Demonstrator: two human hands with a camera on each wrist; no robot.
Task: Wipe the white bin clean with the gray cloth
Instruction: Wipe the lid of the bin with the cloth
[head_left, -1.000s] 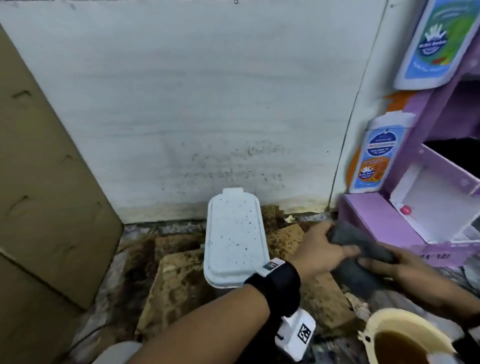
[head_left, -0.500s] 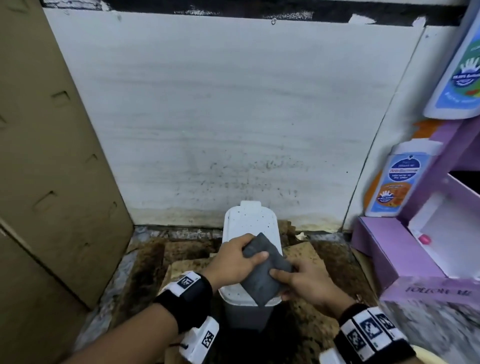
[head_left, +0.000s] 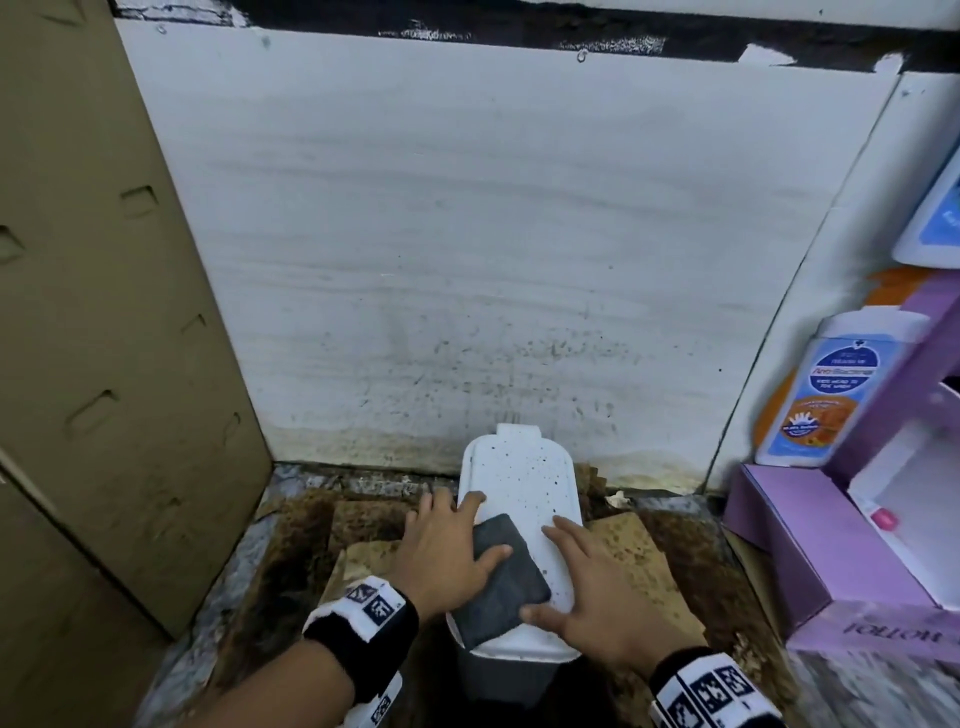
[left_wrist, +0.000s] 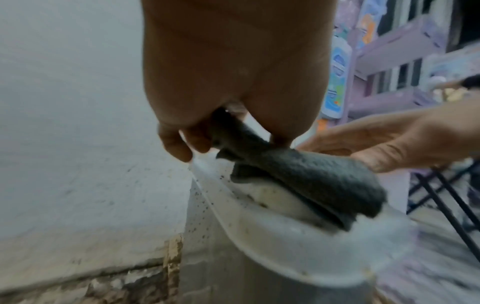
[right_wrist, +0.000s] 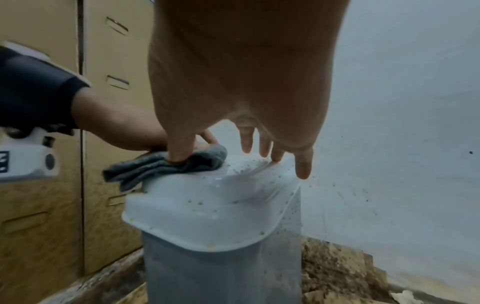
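Observation:
The white bin (head_left: 524, 478) stands on the floor against the wall, its lid speckled with dark spots. A folded gray cloth (head_left: 506, 582) lies on the near left part of the lid. My left hand (head_left: 447, 540) rests on the cloth, thumb across it, fingers spread over the lid's left edge. My right hand (head_left: 587, 587) lies flat on the lid with straight spread fingers, its thumb pressing the cloth's near corner. The left wrist view shows the cloth (left_wrist: 311, 176) running under my left hand (left_wrist: 221, 82). The right wrist view shows my right hand (right_wrist: 233, 72) on the cloth (right_wrist: 155, 164) and the bin (right_wrist: 207, 209).
Brown cardboard panels (head_left: 104, 312) stand close on the left. A white speckled wall (head_left: 467, 234) is behind the bin. A purple box and shelf (head_left: 810, 545) with a printed bottle cutout (head_left: 826, 395) stand on the right. Stained cardboard pieces (head_left: 639, 545) cover the floor.
Both hands carried the cloth from beside the purple box to the bin lid. The cloth now lies flat there, and the right hand has let go of its pinch and spread its fingers.

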